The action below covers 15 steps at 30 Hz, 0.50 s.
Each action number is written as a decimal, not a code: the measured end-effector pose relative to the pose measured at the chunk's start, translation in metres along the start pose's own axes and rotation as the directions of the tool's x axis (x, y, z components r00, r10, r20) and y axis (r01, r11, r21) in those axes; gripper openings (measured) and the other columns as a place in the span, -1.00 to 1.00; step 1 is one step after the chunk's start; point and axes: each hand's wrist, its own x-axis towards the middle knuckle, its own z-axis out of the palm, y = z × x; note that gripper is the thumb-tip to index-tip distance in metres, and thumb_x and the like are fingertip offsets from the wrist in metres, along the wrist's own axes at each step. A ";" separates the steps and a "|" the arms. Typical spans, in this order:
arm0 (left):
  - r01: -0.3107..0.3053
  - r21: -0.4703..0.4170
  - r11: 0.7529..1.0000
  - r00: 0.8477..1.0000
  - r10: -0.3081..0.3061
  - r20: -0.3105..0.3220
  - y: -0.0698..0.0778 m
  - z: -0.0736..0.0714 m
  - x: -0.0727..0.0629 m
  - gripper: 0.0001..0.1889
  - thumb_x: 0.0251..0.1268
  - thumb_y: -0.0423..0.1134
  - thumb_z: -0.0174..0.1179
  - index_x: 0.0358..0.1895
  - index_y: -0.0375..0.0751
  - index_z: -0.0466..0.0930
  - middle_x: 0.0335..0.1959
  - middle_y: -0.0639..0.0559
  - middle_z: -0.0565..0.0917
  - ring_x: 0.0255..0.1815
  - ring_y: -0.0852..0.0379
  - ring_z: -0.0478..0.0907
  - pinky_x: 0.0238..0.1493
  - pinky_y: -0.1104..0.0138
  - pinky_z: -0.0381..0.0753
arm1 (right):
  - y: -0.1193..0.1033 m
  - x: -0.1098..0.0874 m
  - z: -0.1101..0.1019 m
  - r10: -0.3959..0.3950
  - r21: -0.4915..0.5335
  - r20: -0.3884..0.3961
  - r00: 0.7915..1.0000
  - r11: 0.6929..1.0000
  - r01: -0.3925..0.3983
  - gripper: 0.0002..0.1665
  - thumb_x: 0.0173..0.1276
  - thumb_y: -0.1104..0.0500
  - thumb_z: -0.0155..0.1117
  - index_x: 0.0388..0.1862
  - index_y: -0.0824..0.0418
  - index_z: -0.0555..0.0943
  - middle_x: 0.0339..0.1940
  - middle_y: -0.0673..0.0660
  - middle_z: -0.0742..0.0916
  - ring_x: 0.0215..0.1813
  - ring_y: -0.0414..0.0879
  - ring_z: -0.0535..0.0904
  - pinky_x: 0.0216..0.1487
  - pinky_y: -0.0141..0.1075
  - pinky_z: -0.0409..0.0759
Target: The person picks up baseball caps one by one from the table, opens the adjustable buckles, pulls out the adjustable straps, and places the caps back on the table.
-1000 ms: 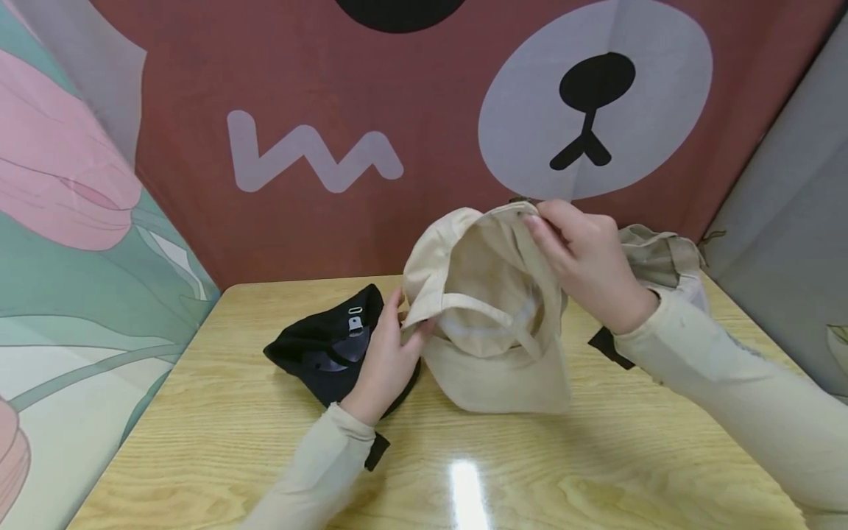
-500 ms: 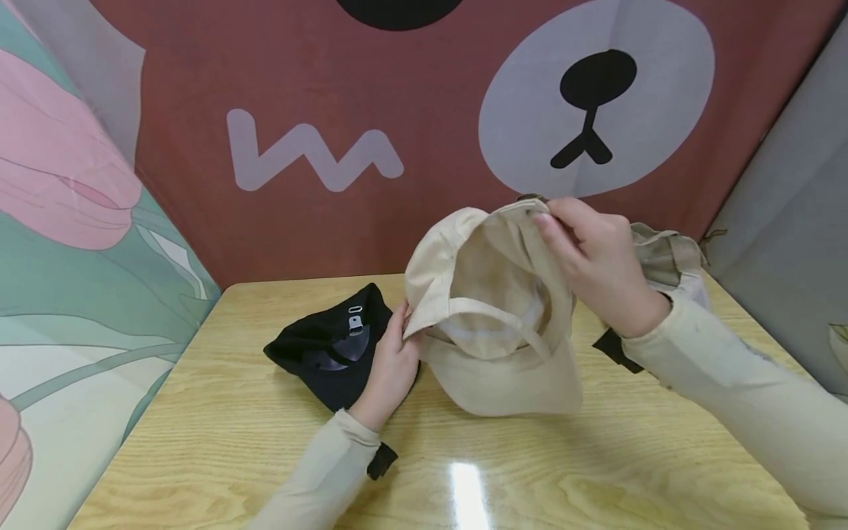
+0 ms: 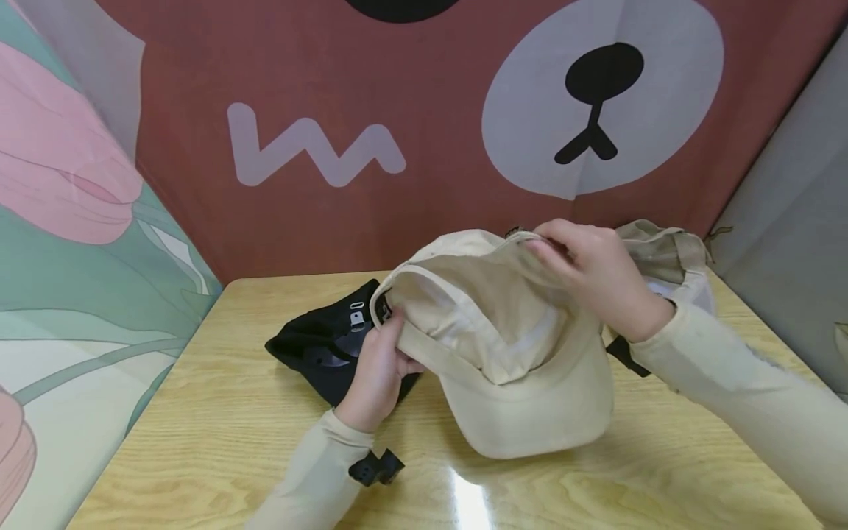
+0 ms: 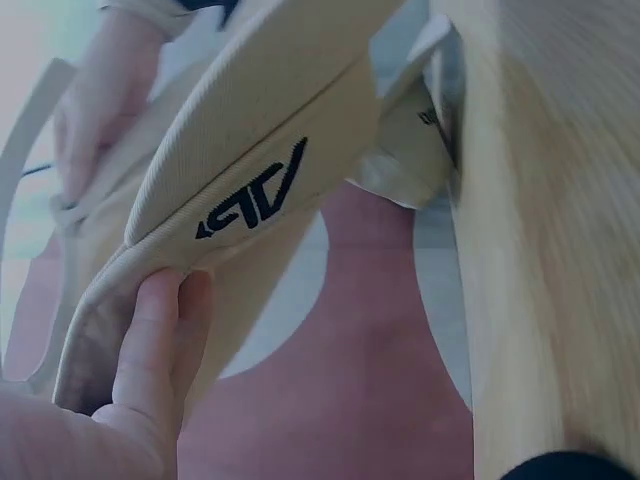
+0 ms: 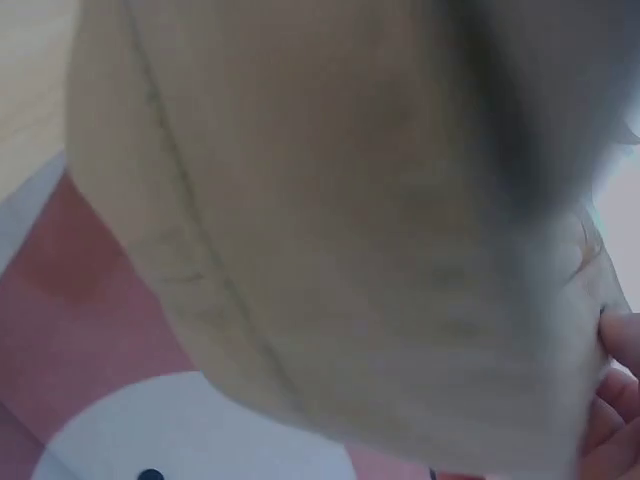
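From afar I see the cap (image 3: 497, 346) at three o'clock from the left hand (image 3: 376, 372), eight from the right hand (image 3: 592, 274), both pinching its edge.

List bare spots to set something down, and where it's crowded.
Free: front of the table, below the beige cap in the head view, between left sleeve and right sleeve; also front left, bordered by black cap, left sleeve and the table's left edge. Crowded: middle to back right, with left hand, beige cap, right hand and khaki item.
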 end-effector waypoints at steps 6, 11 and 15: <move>-0.019 -0.053 0.998 0.999 0.022 0.047 0.006 -0.002 -0.004 -0.50 0.62 -0.03 -0.29 0.28 -0.41 0.26 -0.16 -0.07 0.61 -0.32 0.13 0.69 -0.33 0.28 0.68 | 0.010 -0.013 0.004 0.056 0.040 0.076 0.996 0.997 -0.059 -0.81 0.20 0.42 0.38 -0.21 0.27 0.66 -0.36 0.07 0.70 -0.44 -0.14 0.47 -0.34 -0.42 0.35; -0.046 -0.066 0.997 0.998 0.048 0.038 0.008 -0.005 -0.005 -0.46 0.61 0.01 -0.29 0.33 -0.41 0.21 -0.02 -0.16 0.58 -0.20 0.07 0.68 -0.20 0.15 0.68 | 0.017 -0.025 0.004 0.121 0.039 0.146 0.982 0.991 -0.128 -0.65 0.22 0.39 0.38 0.00 0.33 0.59 -0.24 0.15 0.69 -0.30 -0.04 0.55 -0.26 -0.25 0.46; -0.053 -0.081 0.995 0.998 0.054 0.016 0.012 -0.008 -0.007 -0.43 0.61 0.02 -0.29 0.31 -0.45 0.21 -0.04 -0.13 0.58 -0.21 0.11 0.68 -0.20 0.20 0.68 | 0.021 -0.038 0.004 0.246 0.063 0.208 0.947 0.962 -0.264 -0.49 0.30 0.33 0.33 0.20 0.40 0.45 0.03 0.35 0.63 0.03 0.20 0.54 -0.02 0.09 0.46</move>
